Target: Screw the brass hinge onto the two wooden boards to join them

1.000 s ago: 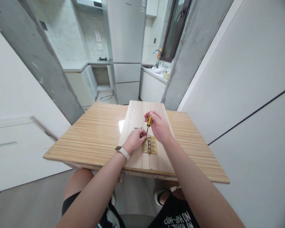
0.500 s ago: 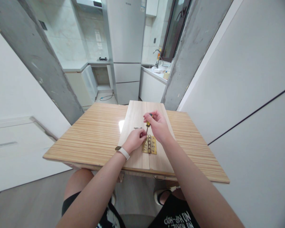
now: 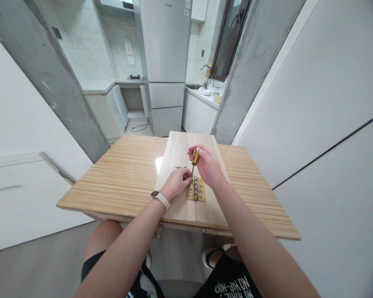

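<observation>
On the striped wooden table (image 3: pixel 118 182), mid screw-driving at the brass hinge (image 3: pixel 196 189): right hand (image 3: pixel 207 165) gripping the screwdriver (image 3: pixel 194 159), left hand (image 3: pixel 175 182) pinching the tip; needing steady downward turning next.

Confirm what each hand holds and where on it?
Right hand holds the screwdriver by its yellow handle, tip down at the brass hinge. Left hand pinches near the tip; what it holds is too small to tell.

white fridge (image 3: pixel 165 62) (kitchen beyond table (image 3: pixel 118 182))
</observation>
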Available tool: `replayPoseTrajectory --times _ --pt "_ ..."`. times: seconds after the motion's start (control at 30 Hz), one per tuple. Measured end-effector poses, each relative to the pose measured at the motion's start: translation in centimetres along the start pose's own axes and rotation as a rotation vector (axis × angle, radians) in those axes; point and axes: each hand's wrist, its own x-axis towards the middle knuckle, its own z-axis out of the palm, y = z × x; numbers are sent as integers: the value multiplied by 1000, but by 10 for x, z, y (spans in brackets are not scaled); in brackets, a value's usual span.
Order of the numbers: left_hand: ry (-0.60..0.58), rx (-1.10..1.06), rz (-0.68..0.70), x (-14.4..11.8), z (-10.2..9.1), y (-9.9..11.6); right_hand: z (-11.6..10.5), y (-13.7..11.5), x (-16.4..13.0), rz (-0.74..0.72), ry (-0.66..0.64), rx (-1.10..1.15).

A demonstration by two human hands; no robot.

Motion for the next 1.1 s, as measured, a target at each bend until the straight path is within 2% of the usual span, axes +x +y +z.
replayPoseTrajectory --times 0.47,0.63,0.8,1.1 --pt "-2 -18 13 0 0 0 1 8 0 -32 60 -46" --pt "0 -14 13 0 0 0 0 7 -1 -41 17 -73" --pt "-1 -3 18 0 0 0 0 0 -2 -20 -32 6" --pt "-7 2 4 1 2 -2 -3 2 -3 -7 13 -41"
